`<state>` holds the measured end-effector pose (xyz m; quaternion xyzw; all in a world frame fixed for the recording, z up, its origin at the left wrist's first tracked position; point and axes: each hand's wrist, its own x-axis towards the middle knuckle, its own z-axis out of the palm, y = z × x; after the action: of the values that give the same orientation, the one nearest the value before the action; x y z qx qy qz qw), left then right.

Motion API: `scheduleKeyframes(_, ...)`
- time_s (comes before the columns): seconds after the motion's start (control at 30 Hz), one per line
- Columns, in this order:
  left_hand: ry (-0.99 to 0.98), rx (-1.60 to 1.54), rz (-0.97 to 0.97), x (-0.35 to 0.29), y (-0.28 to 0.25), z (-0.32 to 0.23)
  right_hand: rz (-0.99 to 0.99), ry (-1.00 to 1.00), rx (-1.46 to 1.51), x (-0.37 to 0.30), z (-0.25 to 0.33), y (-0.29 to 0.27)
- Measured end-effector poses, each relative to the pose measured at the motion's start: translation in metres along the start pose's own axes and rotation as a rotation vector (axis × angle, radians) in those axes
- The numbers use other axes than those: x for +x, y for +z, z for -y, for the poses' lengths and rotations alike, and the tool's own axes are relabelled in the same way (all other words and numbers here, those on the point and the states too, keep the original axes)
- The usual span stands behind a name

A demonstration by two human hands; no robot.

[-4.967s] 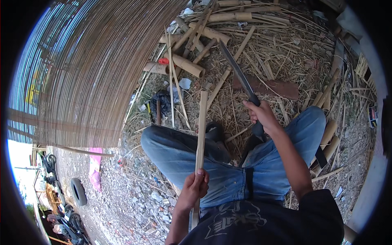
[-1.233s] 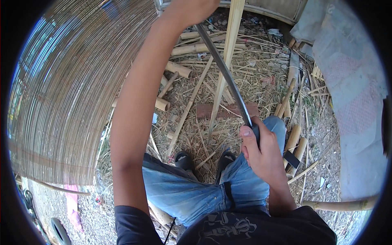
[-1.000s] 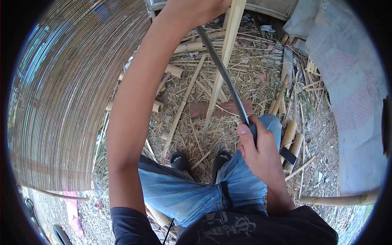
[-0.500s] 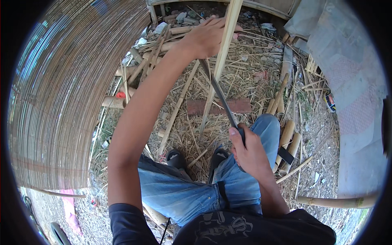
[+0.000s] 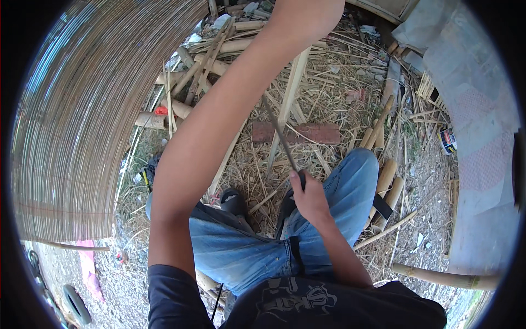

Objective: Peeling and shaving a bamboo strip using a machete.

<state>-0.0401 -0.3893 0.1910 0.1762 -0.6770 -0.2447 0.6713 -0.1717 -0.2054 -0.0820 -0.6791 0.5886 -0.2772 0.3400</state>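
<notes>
right hand (image 5: 309,196) closed on the dark knife (image 5: 279,134) handle | blade long, thin, slanting up beside the pale bamboo slat (image 5: 289,101) | left hand (image 5: 307,16) high on the slat (grip cut off, cannot tell)

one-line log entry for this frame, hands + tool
left hand: raised, gripping bamboo strip | right hand: holding long knife against strip | ground: brick, bamboo offcuts

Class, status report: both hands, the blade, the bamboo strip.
Right hand gripping long blade. Left hand out of frame, raised beside bamboo strip. Brick below.
</notes>
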Motion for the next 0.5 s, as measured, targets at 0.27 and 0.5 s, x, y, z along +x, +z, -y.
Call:
scheduleKeyframes(0.27,0.296,0.252,-0.143,-0.004,-0.031,0.003,0.204,0.118,0.116,-0.005,-0.032,0.026)
scheduleKeyframes(0.5,-0.110,0.157,-0.124,-0.009,-0.035,-0.020,-0.028,-0.196,0.048,0.013,0.037,-0.035)
